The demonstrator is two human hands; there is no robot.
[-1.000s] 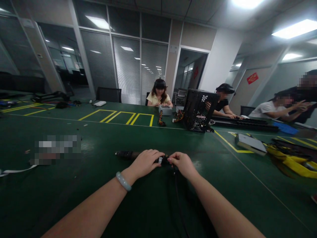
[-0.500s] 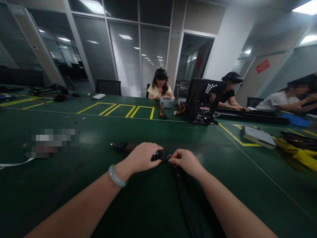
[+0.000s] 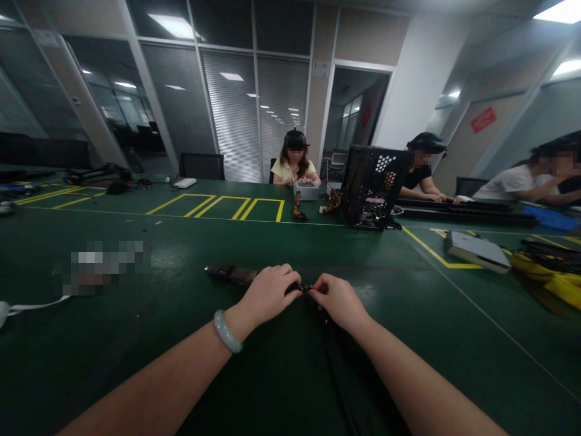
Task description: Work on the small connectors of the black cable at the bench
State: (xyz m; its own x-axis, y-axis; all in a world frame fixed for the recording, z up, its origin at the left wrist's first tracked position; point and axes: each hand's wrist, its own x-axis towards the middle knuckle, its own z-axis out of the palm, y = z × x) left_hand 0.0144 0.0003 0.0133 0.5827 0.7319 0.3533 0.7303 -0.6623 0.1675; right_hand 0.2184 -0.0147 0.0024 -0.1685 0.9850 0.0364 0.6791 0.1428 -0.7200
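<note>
A dark, rod-shaped object (image 3: 231, 274) with a silvery tip lies on the green table, pointing left. Its right end disappears under my left hand (image 3: 271, 292), whose fingers close around it. Past those fingertips a small shiny ring or clip (image 3: 307, 288) shows, too small to name surely. My right hand (image 3: 338, 300) pinches at this small metal piece, thumb against forefinger. Below that hand a black cord or strap (image 3: 333, 363) runs along the table toward me. The two hands' fingertips are nearly touching.
Across the table (image 3: 181, 339) stands a black computer case (image 3: 374, 188), with a power supply (image 3: 307, 191) beside it. A grey box (image 3: 476, 251) and a yellow bag (image 3: 551, 281) lie right. Several people sit opposite. A white cable (image 3: 40, 304) is left.
My left hand has moved slightly right, its fingers now curled closer around the dark object's end. My right hand stays pinched at the small metal piece. The view has shifted a little.
</note>
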